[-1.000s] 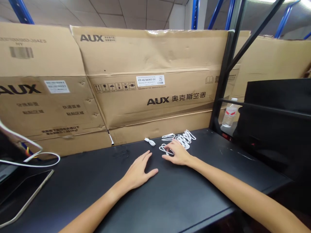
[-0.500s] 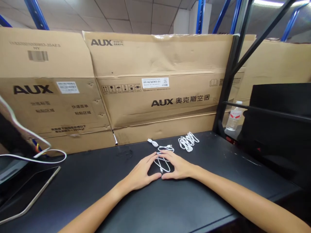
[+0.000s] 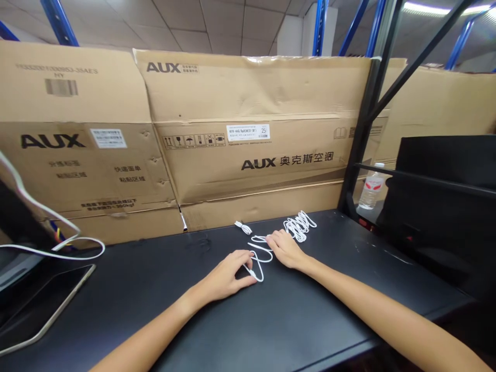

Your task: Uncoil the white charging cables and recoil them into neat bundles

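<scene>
A white cable (image 3: 265, 258) lies in loose curves on the black tabletop (image 3: 232, 330), between my two hands. My left hand (image 3: 228, 274) is curled at the cable's near end, its fingers bent over the cable and its thumb beside the plug. At the far end of the same cable, my right hand (image 3: 285, 249) has its fingers pressed together on it; the plug there is mostly hidden. Just behind them sits a small bundled white cable (image 3: 243, 228). Beyond my right hand lies a larger coil of white cable (image 3: 299, 226).
Large cardboard boxes (image 3: 248, 181) stand along the table's back edge. A tablet-like device (image 3: 46, 310) and a loose white cord (image 3: 77, 240) are at the left. To the right are a black metal frame (image 3: 366, 129), a water bottle (image 3: 372, 188) and a dark panel (image 3: 437, 206).
My right hand has moved up and right, its fingers closing on the cable's far end. My left fingers have curled in at the near end. The cable's loops have opened out.
</scene>
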Demonstrator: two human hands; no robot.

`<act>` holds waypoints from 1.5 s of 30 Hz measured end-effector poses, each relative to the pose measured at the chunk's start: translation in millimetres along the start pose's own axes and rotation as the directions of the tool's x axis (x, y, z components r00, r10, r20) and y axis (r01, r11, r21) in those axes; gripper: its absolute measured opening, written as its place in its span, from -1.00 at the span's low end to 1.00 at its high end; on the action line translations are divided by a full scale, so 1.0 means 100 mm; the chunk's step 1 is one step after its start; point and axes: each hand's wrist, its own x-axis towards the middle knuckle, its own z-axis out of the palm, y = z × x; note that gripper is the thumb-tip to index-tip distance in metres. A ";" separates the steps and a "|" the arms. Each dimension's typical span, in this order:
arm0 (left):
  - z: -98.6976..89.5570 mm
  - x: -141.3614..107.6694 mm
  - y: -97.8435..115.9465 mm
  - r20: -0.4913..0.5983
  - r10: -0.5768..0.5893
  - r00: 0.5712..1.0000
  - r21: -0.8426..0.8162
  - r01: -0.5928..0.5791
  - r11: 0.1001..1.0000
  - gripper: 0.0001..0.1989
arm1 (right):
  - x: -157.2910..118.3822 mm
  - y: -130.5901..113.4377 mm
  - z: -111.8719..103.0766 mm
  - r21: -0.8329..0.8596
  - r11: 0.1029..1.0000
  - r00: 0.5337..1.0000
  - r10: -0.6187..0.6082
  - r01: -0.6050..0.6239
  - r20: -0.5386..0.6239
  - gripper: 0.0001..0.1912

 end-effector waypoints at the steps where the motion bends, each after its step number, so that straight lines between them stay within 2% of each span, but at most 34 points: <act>1: 0.00 0.00 -0.01 -0.003 -0.008 1.000 -0.009 0.008 1.000 -0.75 | 0.00 0.00 0.00 0.014 1.000 1.000 0.000 0.000 -0.006 -0.46; 4: 0.00 -0.01 -0.02 -0.002 -0.038 0.999 -0.029 0.038 0.999 -0.67 | -0.01 0.03 0.00 0.090 0.996 0.999 -0.017 0.022 -0.051 -0.51; 7: 0.01 -0.01 -0.02 -0.021 -0.042 0.999 -0.043 0.041 0.998 -0.74 | -0.03 0.09 0.03 0.109 0.990 0.986 -0.078 0.094 -0.144 -0.76; 8: 0.01 -0.01 -0.04 -0.032 -0.036 0.999 -0.037 0.035 0.999 -0.76 | -0.03 0.11 0.03 0.104 0.988 0.985 -0.097 0.113 -0.146 -0.78; 10: 0.02 -0.01 -0.09 -0.068 -0.043 0.997 -0.004 0.043 0.999 -0.72 | -0.04 0.14 0.04 0.092 0.988 0.990 -0.114 0.122 -0.088 -0.71; 13: 0.03 -0.02 -0.24 -0.149 -0.120 0.981 0.077 0.133 0.988 -0.58 | -0.04 0.15 0.02 0.064 0.992 0.994 -0.107 0.107 -0.005 -0.75; 17: -0.01 -0.03 -0.43 -0.205 -0.164 0.965 0.151 0.196 0.969 -0.73 | -0.04 0.14 0.00 0.052 0.993 0.994 -0.108 0.109 -0.019 -0.75; 22: -0.03 -0.01 -0.41 -0.202 -0.124 0.972 0.143 0.154 0.978 -0.81 | -0.09 0.12 -0.03 0.043 0.991 0.992 -0.128 0.128 0.000 -0.80; 25: -0.05 -0.04 -0.38 -0.162 -0.102 0.982 0.101 0.119 0.988 -0.80 | -0.15 0.08 -0.09 0.073 0.981 0.976 -0.189 0.182 0.112 -0.67; 27: -0.09 -0.10 -0.40 -0.097 -0.079 0.992 0.079 0.087 0.993 -0.74 | -0.20 0.06 -0.14 0.110 0.974 0.950 -0.218 0.198 0.222 -0.43; 29: -0.13 -0.17 -0.45 -0.029 -0.074 0.997 0.094 0.077 0.993 -0.54 | -0.24 0.07 -0.19 0.119 0.976 0.930 -0.209 0.180 0.304 -0.19; 31: -0.16 -0.23 -0.50 0.010 -0.089 0.996 0.136 0.087 0.987 -0.34 | -0.26 0.09 -0.22 0.104 0.982 0.923 -0.186 0.160 0.338 -0.06; 34: -0.18 -0.28 -0.54 0.040 -0.101 0.994 0.175 0.092 0.980 -0.25 | -0.28 0.12 -0.22 0.074 0.984 0.920 -0.176 0.160 0.349 -0.04; 45: -0.18 -0.26 -0.49 0.078 -0.096 0.992 0.187 0.080 0.979 -0.27 | -0.29 0.14 -0.19 0.017 0.983 0.908 -0.174 0.181 0.382 -0.06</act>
